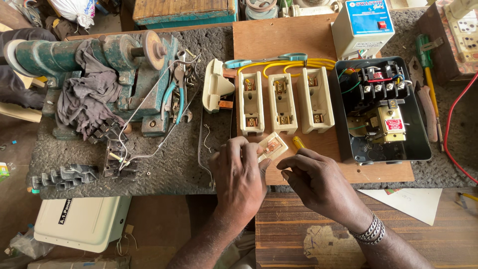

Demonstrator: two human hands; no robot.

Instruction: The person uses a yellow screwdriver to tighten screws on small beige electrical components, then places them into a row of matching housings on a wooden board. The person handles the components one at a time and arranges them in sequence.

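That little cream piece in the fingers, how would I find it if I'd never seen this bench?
Start at the wooden board, where three cream fuse holders stand in a row. Just below them, the left hand pinches a small cream fuse carrier. Unlike the fixed three, it lies loose and tilted, showing copper metal in its middle, with the right hand beside it.

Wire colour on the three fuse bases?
Yellow wires, looped above the cream fuse bases; head view.

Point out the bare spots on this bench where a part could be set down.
Bare wooden board above the three fuse bases; bare mat between the grinder and the left hand. Crowded: around the open black switch box and where the right hand works.
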